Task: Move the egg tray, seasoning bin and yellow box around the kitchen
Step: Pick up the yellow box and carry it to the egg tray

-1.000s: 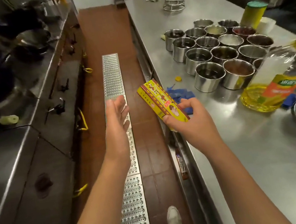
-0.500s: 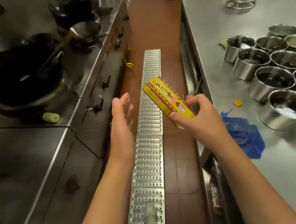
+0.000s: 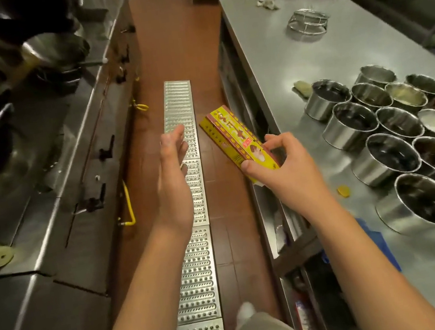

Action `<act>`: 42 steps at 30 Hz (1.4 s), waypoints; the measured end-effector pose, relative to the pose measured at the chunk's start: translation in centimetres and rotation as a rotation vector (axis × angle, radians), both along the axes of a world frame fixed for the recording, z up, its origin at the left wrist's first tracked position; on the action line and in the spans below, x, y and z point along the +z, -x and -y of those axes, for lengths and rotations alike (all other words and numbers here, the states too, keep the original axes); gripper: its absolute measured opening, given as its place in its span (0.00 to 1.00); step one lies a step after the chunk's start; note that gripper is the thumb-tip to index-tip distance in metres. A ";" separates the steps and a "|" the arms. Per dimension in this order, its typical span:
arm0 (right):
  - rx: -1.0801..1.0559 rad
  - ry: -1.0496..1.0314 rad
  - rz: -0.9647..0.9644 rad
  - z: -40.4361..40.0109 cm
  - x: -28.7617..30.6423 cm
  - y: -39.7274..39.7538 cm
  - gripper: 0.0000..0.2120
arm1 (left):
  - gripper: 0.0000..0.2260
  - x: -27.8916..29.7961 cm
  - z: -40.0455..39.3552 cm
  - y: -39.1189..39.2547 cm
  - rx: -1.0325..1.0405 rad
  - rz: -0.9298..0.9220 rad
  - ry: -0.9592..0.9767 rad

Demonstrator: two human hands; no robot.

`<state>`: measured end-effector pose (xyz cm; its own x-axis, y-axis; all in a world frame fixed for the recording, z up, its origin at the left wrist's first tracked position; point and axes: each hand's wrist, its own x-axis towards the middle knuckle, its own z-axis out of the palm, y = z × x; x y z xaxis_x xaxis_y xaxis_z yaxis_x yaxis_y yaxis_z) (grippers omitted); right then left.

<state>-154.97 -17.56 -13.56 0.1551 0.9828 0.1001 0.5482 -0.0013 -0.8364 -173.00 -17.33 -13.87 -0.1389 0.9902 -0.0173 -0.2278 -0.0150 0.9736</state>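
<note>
Over the red-brown tiled aisle floor [image 3: 186, 39], between the steel cooking range [image 3: 50, 167] and the stainless steel worktop [image 3: 295, 68], we hold both hands out in front of us. Our right hand [image 3: 281, 166] grips the long yellow cardboard box [image 3: 234, 136] by its near end: the thumb lies across the printed top face and the curled fingers wrap the far side. Our left hand [image 3: 173, 171] is released, its fingers straight and close together, palm turned toward the box, grasping nothing and touching nothing; a clear gap separates it from the box.

We see the box in the air, tilted, its far end pointing away from us and up toward the left, just off the worktop's left edge and above the floor. It is slim and rectangular, yellow with dark red bands, printed characters and a small picture near our thumb.

Beside the worktop, the perforated metal drain grate [image 3: 190, 197] runs lengthwise down the aisle, beneath our left hand. On the worktop, right of the box, stands a cluster of round steel seasoning pots [image 3: 393, 138], and a small yellow cap [image 3: 343, 191] lies near them, close to our right wrist.
</note>
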 end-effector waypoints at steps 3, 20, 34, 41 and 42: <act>-0.029 0.015 -0.016 -4.8 -0.8 -0.5 0.25 | 0.38 -0.5 -5.6 -0.4 -0.003 -0.007 0.027; 0.085 0.053 -0.262 -33.5 -0.3 -0.5 0.22 | 0.32 2.5 -31.5 -1.0 0.043 -0.155 0.022; 0.043 0.011 -0.108 -58.1 1.0 4.8 0.21 | 0.17 1.7 -57.7 3.4 -0.030 -0.032 -0.010; -0.023 0.034 -0.189 -70.5 -1.0 1.9 0.19 | 0.22 -0.7 -72.6 1.4 -0.095 -0.017 0.037; -0.022 0.047 -0.211 -72.4 -1.4 1.3 0.18 | 0.22 -0.7 -74.6 0.8 -0.099 -0.007 0.040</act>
